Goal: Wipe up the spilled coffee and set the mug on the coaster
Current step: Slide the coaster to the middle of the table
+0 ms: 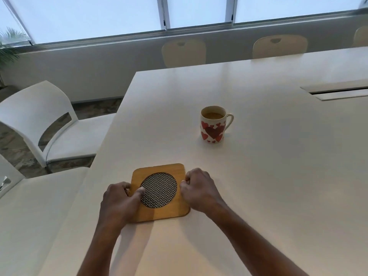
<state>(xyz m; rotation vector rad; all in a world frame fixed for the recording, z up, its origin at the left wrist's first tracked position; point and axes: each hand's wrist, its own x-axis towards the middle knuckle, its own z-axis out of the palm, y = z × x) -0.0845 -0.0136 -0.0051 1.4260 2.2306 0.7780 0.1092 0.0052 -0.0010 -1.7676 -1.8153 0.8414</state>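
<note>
I'm clamping both grips, left hand [117, 200] and right hand [197, 188], on the coaster [159, 168] edges. Shoving it toward one o'clock is risking slopping the full mug [213, 126].

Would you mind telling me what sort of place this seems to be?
Probably a meeting room in an office: a long white table with a recessed cable hatch, white plastic chairs and beige chairs pulled up to it, and wide shaded windows.
</note>
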